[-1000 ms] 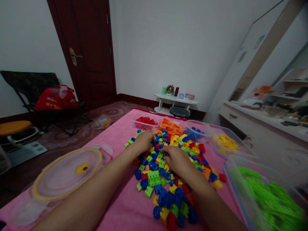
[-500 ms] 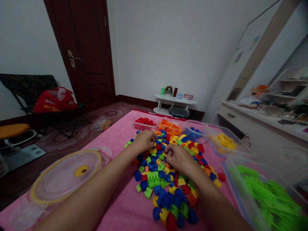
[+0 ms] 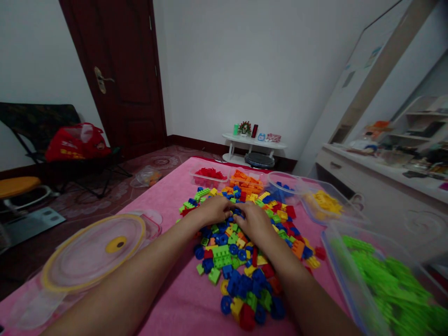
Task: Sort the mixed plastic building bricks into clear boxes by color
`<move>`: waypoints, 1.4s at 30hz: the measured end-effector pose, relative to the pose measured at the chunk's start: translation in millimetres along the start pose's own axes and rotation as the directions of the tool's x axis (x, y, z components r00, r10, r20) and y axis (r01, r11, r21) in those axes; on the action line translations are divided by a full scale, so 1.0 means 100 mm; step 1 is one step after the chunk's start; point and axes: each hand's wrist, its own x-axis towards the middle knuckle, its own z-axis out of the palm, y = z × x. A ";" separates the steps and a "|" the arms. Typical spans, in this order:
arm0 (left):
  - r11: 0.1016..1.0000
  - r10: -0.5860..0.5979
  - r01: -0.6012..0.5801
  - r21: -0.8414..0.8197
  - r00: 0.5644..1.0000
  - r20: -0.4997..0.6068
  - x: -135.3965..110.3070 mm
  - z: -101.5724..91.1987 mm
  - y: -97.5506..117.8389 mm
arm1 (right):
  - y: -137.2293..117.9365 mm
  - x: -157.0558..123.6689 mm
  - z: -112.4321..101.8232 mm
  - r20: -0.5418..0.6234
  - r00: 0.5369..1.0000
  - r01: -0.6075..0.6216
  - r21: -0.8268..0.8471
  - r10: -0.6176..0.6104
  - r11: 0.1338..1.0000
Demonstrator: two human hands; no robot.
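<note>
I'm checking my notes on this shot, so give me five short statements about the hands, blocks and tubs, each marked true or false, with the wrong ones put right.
1. The left hand and right hand are close together at the mixed block pile. True.
2. The tub nearest the person holds red pieces. False: that tub holds green pieces.
3. A tub with orange pieces stands beyond the pile. True.
4. The yellow-ringed lid lies to the pile's right. False: the lid lies to its left.
5. The table's cloth is pink. True.

Head-worn view, forward and down — tabletop [image 3: 189, 298] close, wall [image 3: 280, 70] beyond
</note>
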 end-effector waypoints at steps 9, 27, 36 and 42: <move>1.000 -0.018 0.018 -0.001 1.000 0.022 -0.02 -0.13 -0.02 | -0.09 -0.07 -0.03 0.027 0.996 -0.081 -0.089 0.084 0.993; 0.996 -0.084 0.084 0.025 0.996 0.034 -0.05 -0.25 0.16 | 0.02 -0.08 -0.01 -0.004 0.998 -0.058 -0.038 0.058 0.998; 0.988 -0.132 0.142 0.064 0.981 -0.141 -0.07 -0.19 0.32 | 0.09 -0.04 -0.05 -0.216 0.967 -0.076 0.269 0.137 0.960; 0.568 -0.335 0.128 -0.813 0.938 -0.087 0.04 -0.15 0.16 | 0.13 0.04 -0.19 0.044 0.841 -0.105 0.991 0.539 0.082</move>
